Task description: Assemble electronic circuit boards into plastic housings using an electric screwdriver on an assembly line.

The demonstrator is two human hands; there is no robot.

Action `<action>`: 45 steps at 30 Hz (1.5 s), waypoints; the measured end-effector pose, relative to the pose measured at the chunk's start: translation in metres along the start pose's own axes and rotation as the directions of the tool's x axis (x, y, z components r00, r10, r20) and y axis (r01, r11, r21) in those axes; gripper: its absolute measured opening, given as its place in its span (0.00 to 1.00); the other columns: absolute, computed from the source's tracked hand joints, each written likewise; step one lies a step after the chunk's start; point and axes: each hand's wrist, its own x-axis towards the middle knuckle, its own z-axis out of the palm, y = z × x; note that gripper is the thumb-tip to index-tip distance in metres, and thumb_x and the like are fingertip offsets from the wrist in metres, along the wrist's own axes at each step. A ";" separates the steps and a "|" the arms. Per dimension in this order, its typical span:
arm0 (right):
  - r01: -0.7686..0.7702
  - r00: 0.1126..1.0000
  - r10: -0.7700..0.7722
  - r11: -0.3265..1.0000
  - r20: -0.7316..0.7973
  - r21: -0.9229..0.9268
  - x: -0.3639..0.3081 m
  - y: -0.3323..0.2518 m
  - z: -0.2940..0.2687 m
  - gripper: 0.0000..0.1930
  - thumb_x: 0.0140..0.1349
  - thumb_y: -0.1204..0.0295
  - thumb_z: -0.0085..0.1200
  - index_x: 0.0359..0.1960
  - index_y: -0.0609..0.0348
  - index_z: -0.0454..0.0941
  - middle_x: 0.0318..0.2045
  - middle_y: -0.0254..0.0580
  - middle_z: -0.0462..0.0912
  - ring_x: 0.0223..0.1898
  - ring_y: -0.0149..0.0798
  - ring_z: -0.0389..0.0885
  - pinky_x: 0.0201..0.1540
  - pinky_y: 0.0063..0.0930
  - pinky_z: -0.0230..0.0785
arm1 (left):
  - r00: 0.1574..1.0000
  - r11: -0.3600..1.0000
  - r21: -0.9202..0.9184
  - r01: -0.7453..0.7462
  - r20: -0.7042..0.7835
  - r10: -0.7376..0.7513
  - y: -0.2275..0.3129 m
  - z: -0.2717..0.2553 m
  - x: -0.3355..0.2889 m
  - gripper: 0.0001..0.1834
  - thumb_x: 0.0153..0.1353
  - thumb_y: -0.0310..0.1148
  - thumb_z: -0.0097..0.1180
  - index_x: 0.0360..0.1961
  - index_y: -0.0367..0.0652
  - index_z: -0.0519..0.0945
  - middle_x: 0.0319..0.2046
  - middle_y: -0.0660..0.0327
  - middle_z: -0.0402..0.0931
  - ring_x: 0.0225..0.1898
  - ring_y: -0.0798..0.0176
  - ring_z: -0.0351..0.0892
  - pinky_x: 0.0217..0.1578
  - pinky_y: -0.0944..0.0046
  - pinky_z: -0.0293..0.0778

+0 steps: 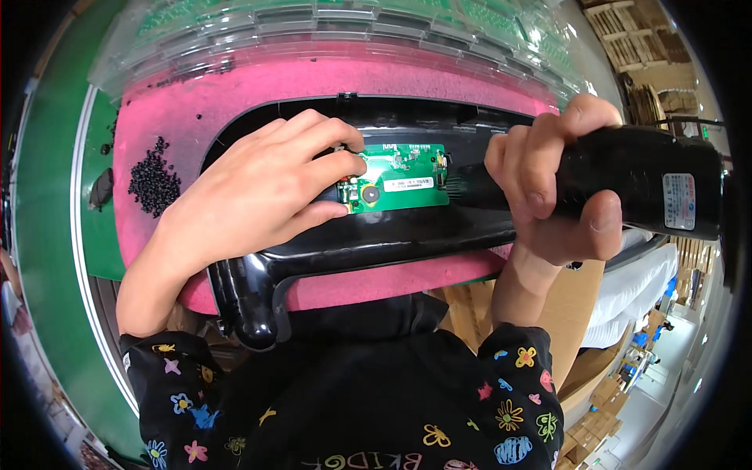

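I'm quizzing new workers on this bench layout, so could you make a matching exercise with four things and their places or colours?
1. Circuit board
2. Heap of small black pieces
3. Clear plastic trays
4. Mat

A. Pink
B. Along the top of the picture
C. At the fingers of the left hand
D. Left of the black shell

Pairs: 1-C, 2-D, 3-B, 4-A

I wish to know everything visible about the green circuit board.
The green circuit board is rectangular, carrying small components, a round dark part and a white label. It looks level, face up, over a black shell; the left hand grips its left end. Dark strands are at its right edge; contact is unclear.
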 end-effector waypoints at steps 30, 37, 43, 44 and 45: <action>0.751 0.527 -0.188 0.560 0.829 -0.350 -0.051 -0.060 0.080 0.12 0.58 0.63 0.52 0.43 0.48 0.78 0.38 0.35 0.75 0.38 0.34 0.71 0.41 0.32 0.67 | 0.962 0.933 0.254 0.255 -0.160 -0.220 0.018 -0.030 -0.006 0.08 0.58 0.30 0.60 0.30 0.36 0.80 0.25 0.48 0.77 0.30 0.42 0.79 0.31 0.49 0.73; 0.626 0.745 -0.267 0.599 0.612 -0.500 -0.071 -0.063 0.087 0.11 0.61 0.63 0.49 0.38 0.56 0.76 0.38 0.35 0.75 0.40 0.36 0.71 0.41 0.32 0.68 | 0.799 0.931 0.262 0.256 -0.600 -0.051 0.082 -0.055 -0.076 0.15 0.46 0.17 0.57 0.38 0.23 0.81 0.32 0.43 0.83 0.33 0.49 0.85 0.39 0.59 0.79; 0.812 0.429 -0.226 0.521 0.875 -0.264 -0.039 -0.082 0.067 0.13 0.62 0.62 0.46 0.37 0.57 0.78 0.36 0.36 0.75 0.39 0.35 0.72 0.37 0.32 0.69 | -0.278 0.700 -0.258 0.665 -0.957 -0.089 0.090 -0.054 -0.203 0.14 0.66 0.27 0.55 0.48 0.27 0.79 0.42 0.50 0.82 0.38 0.59 0.82 0.44 0.63 0.80; 0.734 0.625 -0.299 0.540 0.721 -0.412 -0.059 -0.080 0.083 0.13 0.62 0.62 0.46 0.38 0.57 0.78 0.35 0.36 0.75 0.39 0.35 0.72 0.38 0.32 0.68 | -0.343 0.797 -0.347 0.494 -0.920 -0.188 0.081 -0.063 -0.201 0.19 0.65 0.31 0.57 0.52 0.27 0.77 0.47 0.49 0.79 0.43 0.57 0.81 0.47 0.61 0.78; 0.637 0.759 -0.372 0.597 0.535 -0.488 -0.075 -0.065 0.100 0.13 0.62 0.62 0.46 0.38 0.57 0.78 0.35 0.35 0.75 0.39 0.34 0.71 0.38 0.31 0.68 | -0.404 0.837 -0.427 0.342 -0.871 -0.279 0.077 -0.067 -0.211 0.23 0.65 0.34 0.59 0.57 0.28 0.75 0.53 0.48 0.77 0.47 0.54 0.80 0.51 0.58 0.77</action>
